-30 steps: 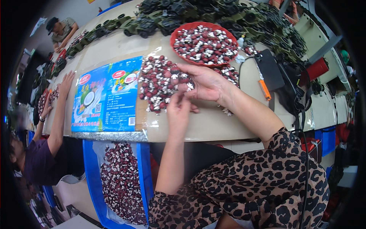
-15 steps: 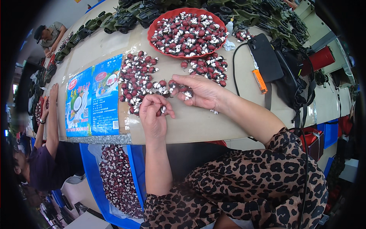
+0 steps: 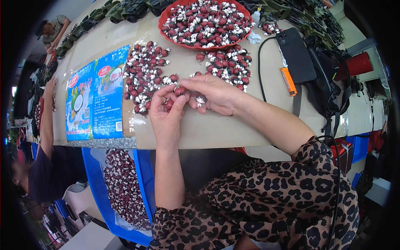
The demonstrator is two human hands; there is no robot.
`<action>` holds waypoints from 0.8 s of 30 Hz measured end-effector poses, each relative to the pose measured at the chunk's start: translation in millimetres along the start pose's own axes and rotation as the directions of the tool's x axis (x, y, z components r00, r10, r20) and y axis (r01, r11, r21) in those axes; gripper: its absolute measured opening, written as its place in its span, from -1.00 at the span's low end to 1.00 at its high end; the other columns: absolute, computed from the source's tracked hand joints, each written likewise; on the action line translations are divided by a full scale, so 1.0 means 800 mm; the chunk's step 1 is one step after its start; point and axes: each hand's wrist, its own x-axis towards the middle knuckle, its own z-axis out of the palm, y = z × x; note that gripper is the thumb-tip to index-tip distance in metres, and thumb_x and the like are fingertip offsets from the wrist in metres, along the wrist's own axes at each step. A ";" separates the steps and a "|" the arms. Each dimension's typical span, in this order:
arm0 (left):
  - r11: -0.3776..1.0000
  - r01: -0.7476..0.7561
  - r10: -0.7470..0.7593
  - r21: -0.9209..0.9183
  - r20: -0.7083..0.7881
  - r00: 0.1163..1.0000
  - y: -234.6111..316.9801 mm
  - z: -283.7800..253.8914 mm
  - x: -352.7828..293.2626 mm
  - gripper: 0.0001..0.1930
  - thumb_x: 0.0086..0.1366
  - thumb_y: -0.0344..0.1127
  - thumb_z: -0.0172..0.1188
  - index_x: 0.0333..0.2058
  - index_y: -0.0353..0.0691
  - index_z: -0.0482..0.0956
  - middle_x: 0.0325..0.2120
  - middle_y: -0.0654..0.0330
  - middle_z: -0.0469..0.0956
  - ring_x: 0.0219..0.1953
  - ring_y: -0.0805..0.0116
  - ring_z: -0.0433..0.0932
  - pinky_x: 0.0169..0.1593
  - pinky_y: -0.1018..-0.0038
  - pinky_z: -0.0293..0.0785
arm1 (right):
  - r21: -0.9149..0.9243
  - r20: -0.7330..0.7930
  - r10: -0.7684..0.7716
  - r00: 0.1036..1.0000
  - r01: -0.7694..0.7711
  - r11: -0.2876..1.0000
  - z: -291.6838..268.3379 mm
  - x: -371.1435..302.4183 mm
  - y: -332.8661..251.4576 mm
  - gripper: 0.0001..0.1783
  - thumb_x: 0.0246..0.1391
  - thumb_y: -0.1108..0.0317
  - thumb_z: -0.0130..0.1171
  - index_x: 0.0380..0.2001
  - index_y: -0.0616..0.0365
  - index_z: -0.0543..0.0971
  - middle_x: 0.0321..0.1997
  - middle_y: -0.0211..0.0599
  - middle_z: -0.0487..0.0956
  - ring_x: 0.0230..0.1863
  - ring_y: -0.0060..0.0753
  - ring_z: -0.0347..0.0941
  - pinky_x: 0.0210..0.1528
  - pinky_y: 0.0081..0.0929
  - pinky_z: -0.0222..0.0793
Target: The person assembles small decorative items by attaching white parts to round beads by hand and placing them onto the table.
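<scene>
My left hand (image 3: 166, 118) and my right hand (image 3: 214, 95) meet over the cardboard-covered table (image 3: 200, 129). Together their fingertips pinch one small dark red bead piece (image 3: 179, 90) with a white part. The left hand also cups another small red piece near its thumb. A loose heap of the same red and white pieces (image 3: 145, 75) lies just left of the hands. A second heap (image 3: 227, 70) sits behind my right hand. A red round tray (image 3: 166, 18) full of these pieces stands further back.
A blue printed bag (image 3: 96, 95) lies flat at the left. A black phone (image 3: 296, 54), an orange lighter (image 3: 287, 81) and a black bag (image 3: 329, 83) are at the right. A blue crate (image 3: 96, 183) of pieces sits below the table edge. Another person (image 3: 46, 166) works at the left.
The view has shifted so the table sits lower and closer. My hands have come together near the left heap, both now pinching one red piece.
</scene>
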 end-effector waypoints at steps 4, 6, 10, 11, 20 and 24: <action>0.999 -0.029 0.031 0.042 -0.038 0.999 0.002 0.003 0.000 -0.73 0.05 -0.52 0.15 -0.23 -0.26 0.37 -0.50 0.36 0.37 -0.54 0.71 0.33 -0.59 0.81 0.13 | -0.005 0.005 -0.027 1.000 0.027 1.000 -0.004 0.004 0.003 -0.74 0.06 0.18 -0.03 -0.42 0.18 0.43 -0.56 -0.49 0.39 -0.59 -0.72 0.32 -0.70 -0.78 0.18; 0.999 -0.025 0.027 0.042 -0.049 0.998 0.001 0.001 0.000 -0.74 0.06 -0.51 0.14 -0.23 -0.27 0.37 -0.49 0.36 0.37 -0.53 0.71 0.33 -0.59 0.81 0.13 | -0.010 0.020 -0.052 0.998 0.052 0.999 -0.003 0.005 0.003 -0.75 0.05 0.18 -0.01 -0.42 0.16 0.43 -0.54 -0.50 0.40 -0.58 -0.73 0.32 -0.69 -0.78 0.18; 0.998 -0.035 0.036 0.044 -0.020 0.999 -0.010 -0.011 0.002 -0.77 0.11 -0.48 0.08 -0.21 -0.29 0.36 -0.42 0.32 0.40 -0.57 0.69 0.28 -0.59 0.78 0.11 | -0.026 0.011 -0.040 0.999 0.040 0.999 -0.005 0.005 0.005 -0.76 0.03 0.17 0.00 -0.41 0.14 0.43 -0.52 -0.50 0.40 -0.57 -0.74 0.32 -0.68 -0.78 0.18; 0.998 -0.042 0.043 0.055 -0.006 0.999 -0.012 -0.013 0.003 -0.78 0.15 -0.46 0.04 -0.20 -0.30 0.36 -0.40 0.31 0.42 -0.61 0.67 0.24 -0.59 0.76 0.10 | -0.028 0.004 -0.040 0.999 0.040 0.999 -0.005 0.006 0.005 -0.76 0.03 0.17 0.01 -0.40 0.14 0.43 -0.51 -0.50 0.40 -0.56 -0.74 0.32 -0.67 -0.79 0.18; 0.998 -0.042 0.041 0.041 0.014 0.999 -0.012 -0.013 0.003 -0.75 0.19 -0.40 -0.01 -0.15 -0.33 0.37 -0.42 0.30 0.41 -0.58 0.67 0.23 -0.57 0.74 0.11 | -0.034 0.031 -0.075 0.997 0.076 0.997 -0.007 0.008 0.007 -0.77 0.01 0.20 0.03 -0.37 0.15 0.43 -0.49 -0.49 0.40 -0.55 -0.73 0.31 -0.64 -0.79 0.19; 0.998 -0.059 0.059 0.034 -0.016 0.998 -0.010 -0.011 0.004 -0.73 0.20 -0.41 -0.03 -0.11 -0.33 0.34 -0.44 0.31 0.39 -0.61 0.67 0.22 -0.58 0.74 0.12 | -0.044 0.000 -0.061 0.998 0.061 0.997 -0.007 0.008 0.009 -0.79 0.02 0.22 0.03 -0.41 0.16 0.43 -0.50 -0.47 0.43 -0.57 -0.75 0.32 -0.65 -0.80 0.19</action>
